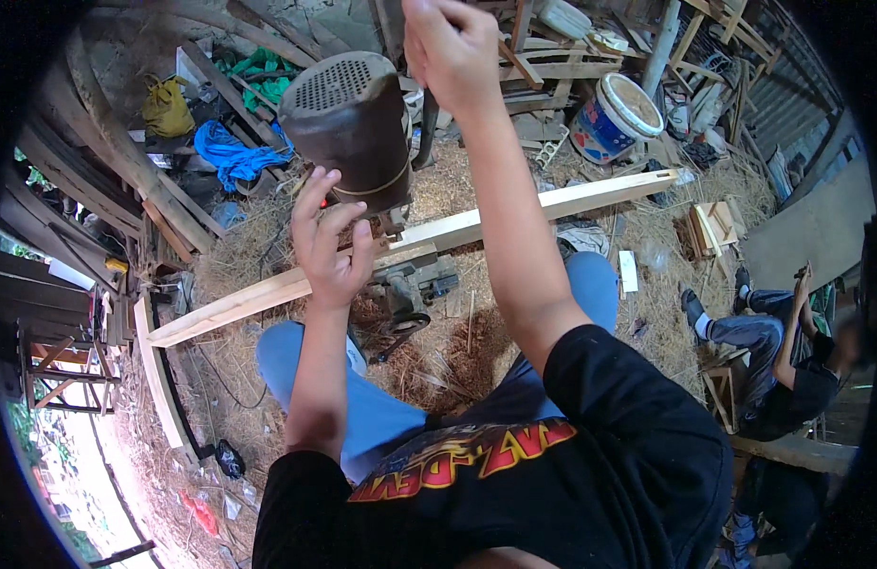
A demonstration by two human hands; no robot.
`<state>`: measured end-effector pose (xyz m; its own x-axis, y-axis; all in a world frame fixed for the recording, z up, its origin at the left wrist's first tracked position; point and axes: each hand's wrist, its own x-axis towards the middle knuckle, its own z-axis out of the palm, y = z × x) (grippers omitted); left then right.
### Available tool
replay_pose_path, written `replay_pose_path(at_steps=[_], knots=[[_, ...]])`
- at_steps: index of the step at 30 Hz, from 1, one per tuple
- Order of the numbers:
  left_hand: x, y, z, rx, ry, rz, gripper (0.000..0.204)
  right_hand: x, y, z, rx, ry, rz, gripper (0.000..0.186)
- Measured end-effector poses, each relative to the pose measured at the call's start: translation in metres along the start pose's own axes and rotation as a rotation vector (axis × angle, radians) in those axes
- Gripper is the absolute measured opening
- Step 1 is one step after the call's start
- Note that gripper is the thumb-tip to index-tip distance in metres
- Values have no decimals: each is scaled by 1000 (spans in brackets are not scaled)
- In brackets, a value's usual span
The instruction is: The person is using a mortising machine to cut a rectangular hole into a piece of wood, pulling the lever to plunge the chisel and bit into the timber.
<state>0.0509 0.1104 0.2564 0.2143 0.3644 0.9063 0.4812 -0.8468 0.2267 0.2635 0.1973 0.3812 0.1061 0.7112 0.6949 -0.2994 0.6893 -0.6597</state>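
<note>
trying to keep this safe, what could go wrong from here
The open, bare left hand is close to the dark cylindrical machine with a perforated top, so it might be pinched or knocked if the machine shifts.
The long pale wooden beam could move, perhaps bumping the blue-trousered right knee near it.
Loose tan straw around the beam might make footing slippery.

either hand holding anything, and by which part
Left hand is open, holding nothing. Right hand is curled by the dark handle; whether it grips the top cannot be told.
</note>
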Motion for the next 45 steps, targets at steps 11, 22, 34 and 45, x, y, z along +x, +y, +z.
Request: replay_pose_path(at_steps=[11, 22, 34, 45], knots=[[-4, 3, 5, -6, -25, -7, 14, 5, 2, -3, -19, -12, -56, 43], [-8, -2, 7, 15, -36, -12, 15, -21, -6, -1, 36, -7, -23, 41], [-4, -4, 4, 33, -31, 1, 11, -37, -2, -8, -20, -96, -220, 45], [-3, -6, 5, 15, -27, 0, 11, -45, -5, -10, -105, -99, -294, 46]])
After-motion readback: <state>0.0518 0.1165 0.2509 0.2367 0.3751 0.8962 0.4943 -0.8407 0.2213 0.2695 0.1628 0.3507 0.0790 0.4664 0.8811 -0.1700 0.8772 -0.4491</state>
